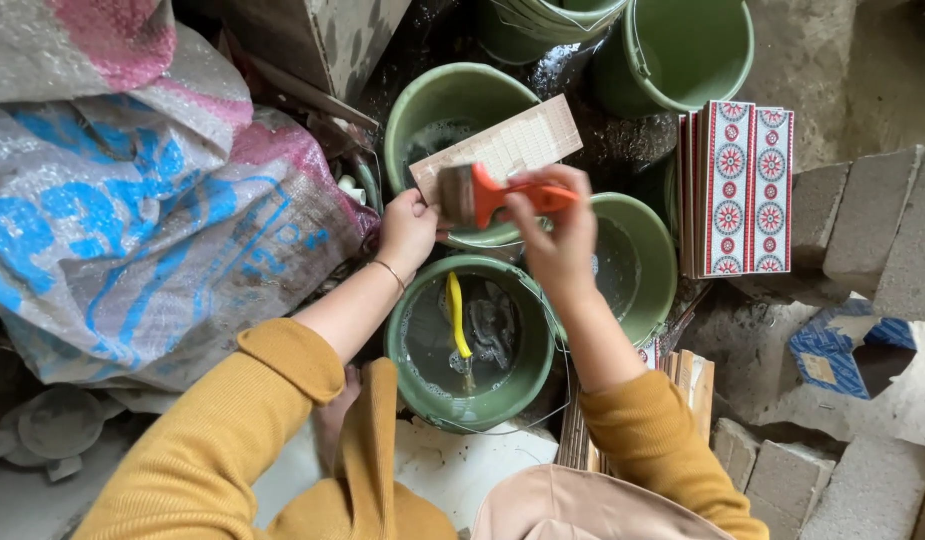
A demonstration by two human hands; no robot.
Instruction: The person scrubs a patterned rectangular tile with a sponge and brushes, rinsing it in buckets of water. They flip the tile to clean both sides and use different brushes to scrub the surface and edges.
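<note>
Left hand: the left hand (407, 232) clamps the lower corner of a pale tile (499, 148), tilted above the green buckets

Right hand: the right hand (559, 238) closes on an orange-handled brush (482, 195); bristles touch the tile

Below: a green bucket (469, 342) of murky water; a yellow brush (458, 325) inside

Right: patterned tiles (747, 188) stacked upright

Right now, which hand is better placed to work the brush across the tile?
Right. The right hand already grips the orange-handled brush, its bristles on the tile. The left hand holds the tile's lower edge above the green bucket, so it looks committed to steadying.
</note>
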